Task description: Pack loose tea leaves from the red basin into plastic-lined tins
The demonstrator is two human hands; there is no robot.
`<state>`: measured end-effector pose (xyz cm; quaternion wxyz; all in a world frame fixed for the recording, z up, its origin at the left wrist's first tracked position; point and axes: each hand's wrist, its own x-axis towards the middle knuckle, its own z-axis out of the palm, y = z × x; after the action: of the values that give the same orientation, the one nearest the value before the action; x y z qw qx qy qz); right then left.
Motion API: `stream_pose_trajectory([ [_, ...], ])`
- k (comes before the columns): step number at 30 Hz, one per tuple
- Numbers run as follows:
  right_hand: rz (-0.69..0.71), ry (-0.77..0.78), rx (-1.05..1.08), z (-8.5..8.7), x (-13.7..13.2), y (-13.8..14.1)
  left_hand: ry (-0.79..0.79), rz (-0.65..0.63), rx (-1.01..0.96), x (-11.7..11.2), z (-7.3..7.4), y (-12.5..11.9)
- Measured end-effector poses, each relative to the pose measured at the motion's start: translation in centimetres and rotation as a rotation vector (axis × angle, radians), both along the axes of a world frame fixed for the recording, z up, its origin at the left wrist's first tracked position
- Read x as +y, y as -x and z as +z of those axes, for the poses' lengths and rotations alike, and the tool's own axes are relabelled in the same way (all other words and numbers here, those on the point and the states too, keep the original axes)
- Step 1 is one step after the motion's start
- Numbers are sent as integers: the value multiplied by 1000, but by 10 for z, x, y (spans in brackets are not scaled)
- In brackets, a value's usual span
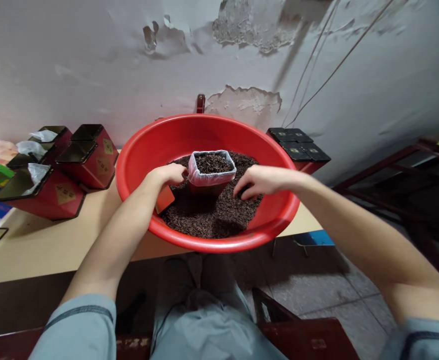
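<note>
A large red plastic basin (204,245) holds a bed of dark, loose dried tea leaves (219,215). In its middle stands a tin whose clear plastic liner (212,179) is folded over the rim; dark leaves (212,163) fill it near the top. My left hand (169,174) is closed, fingers curled, just left of the tin; what they hold, if anything, is hidden. Below that hand an orange-red flat-sided piece (164,199) leans against the basin's inner wall. Right of the tin, my right hand (259,181) reaches down to the leaves with fingers bent and apart.
Several red tins (54,192) with black tops, some with plastic liners sticking out, stand left on the pale table (102,215). More black-lidded tins (298,145) are behind the basin at right. A peeling wall (91,65) rises behind. Dark wooden furniture (384,175) stands at right.
</note>
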<state>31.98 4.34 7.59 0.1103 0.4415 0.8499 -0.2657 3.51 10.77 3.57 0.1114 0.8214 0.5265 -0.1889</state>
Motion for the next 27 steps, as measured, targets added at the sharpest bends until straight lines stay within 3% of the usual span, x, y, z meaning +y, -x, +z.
stream_pose_trajectory([
  [4,-55,-254,117,41,21,-1,-10,7,-32,0,-2,0],
  [7,-67,-476,179,43,43,16,-18,5,-55,1,-4,1],
  [12,-67,-609,299,17,61,41,-31,9,-77,3,-7,4],
  [15,-4,-660,359,-3,49,41,-48,19,-109,3,-7,5],
  [18,154,-623,291,-26,33,37,-72,37,-179,3,-6,4],
  [21,190,-631,236,-47,26,36,-96,42,-254,5,-7,3],
  [27,202,-664,242,-55,31,45,-133,92,-381,5,-10,5],
])
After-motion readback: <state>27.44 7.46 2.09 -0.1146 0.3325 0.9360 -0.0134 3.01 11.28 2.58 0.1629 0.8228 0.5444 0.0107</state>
